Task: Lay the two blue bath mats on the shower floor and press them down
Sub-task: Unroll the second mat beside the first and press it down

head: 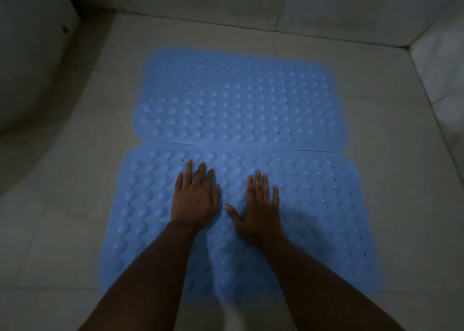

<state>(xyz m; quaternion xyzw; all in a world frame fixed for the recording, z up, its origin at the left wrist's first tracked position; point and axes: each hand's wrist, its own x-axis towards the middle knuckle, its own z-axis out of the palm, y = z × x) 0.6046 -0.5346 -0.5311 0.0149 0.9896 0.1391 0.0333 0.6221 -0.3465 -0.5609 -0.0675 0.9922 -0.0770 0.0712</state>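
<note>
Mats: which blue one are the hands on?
The near mat. Both the left hand and right hand lie flat on it; the far mat is untouched.

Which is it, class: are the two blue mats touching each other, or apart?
Touching. The head view shows the near mat meeting the far mat mid-seam, with thin floor slivers only toward the ends.

Bumpy rubbery mats (241, 100), matt tiles (391, 170)

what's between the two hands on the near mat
In the head view, only a bare strip of the near blue mat lies between the left hand and right hand; nothing else sits there.
</note>
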